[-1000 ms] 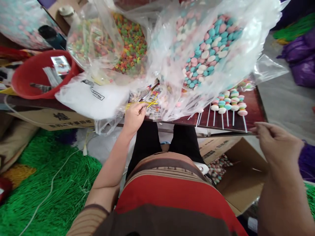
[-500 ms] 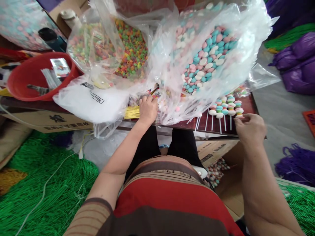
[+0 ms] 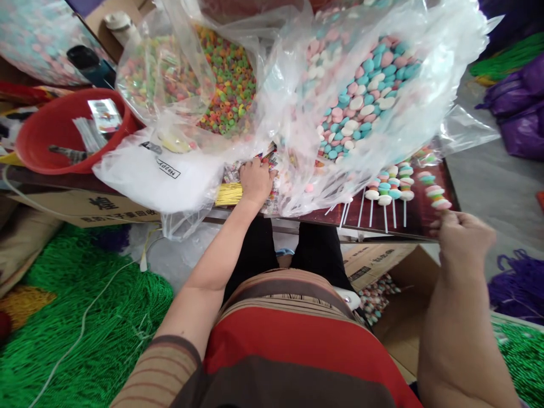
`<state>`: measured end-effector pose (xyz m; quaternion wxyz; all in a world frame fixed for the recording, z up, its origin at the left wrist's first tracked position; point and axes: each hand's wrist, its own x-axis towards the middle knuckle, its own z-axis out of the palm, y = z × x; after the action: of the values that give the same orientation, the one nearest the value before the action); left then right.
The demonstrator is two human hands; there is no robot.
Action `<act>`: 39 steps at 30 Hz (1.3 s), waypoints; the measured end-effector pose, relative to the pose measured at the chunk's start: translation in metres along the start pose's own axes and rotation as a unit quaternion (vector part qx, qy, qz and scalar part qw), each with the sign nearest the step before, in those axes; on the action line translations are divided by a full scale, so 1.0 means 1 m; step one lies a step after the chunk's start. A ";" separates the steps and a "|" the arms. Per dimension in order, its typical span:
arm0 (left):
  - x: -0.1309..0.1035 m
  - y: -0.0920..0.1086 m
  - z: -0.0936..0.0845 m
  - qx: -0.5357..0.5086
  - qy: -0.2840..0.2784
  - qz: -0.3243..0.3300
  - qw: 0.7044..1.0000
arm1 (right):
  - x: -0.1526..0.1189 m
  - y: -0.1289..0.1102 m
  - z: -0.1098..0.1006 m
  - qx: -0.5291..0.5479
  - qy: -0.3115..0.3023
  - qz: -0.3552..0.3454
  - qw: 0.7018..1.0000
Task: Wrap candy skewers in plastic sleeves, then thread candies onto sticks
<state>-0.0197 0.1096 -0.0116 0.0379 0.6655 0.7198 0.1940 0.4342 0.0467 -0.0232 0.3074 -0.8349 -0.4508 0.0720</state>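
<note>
1. The candy bag (image 3: 446, 79), clear plastic over pink, blue and white pieces, lies on the dark red table (image 3: 446, 184) and is the landmark here.
2. Right of the candy bag's near corner, the right hand (image 3: 465, 241) pinches narrowly at the lower end of one candy skewer (image 3: 434, 190); its candies point away from the person; its stick is hidden in the hand.
3. Just in front of the candy bag's right part lie the other skewers (image 3: 385, 191), side by side, white sticks toward the person.
4. Left of the candy bag, the left hand (image 3: 257, 182) rests, fingers bent, on printed packets (image 3: 271, 207); whether it grips one, one cannot tell; yellow ties (image 3: 228, 194) lie just beside it.
5. Farther left of the candy bag stands the red basin (image 3: 38, 139).
</note>
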 end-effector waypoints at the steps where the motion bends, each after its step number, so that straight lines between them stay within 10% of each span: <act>1: 0.002 0.001 0.002 -0.005 0.002 0.002 1.000 | -0.005 -0.006 -0.003 0.075 0.030 0.069 0.994; 9: -0.013 0.009 -0.002 -0.027 -0.015 0.041 0.999 | -0.056 -0.056 -0.032 0.382 0.083 0.077 0.917; 23: -0.006 -0.010 -0.011 -0.300 0.192 -0.131 0.925 | -0.159 -0.198 0.023 0.552 -0.400 0.056 0.730; 33: -0.041 0.001 -0.033 -0.246 0.126 0.174 0.945 | -0.140 -0.240 0.047 0.589 -0.414 0.096 0.687; 39: -0.057 0.007 -0.031 -0.209 0.091 0.174 0.958 | -0.131 -0.226 0.038 0.576 -0.428 0.088 0.691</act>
<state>-0.0166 0.0475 0.0077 0.0761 0.7373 0.5363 0.4036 0.1823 0.0505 0.0566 0.4938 -0.4087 -0.3280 0.6939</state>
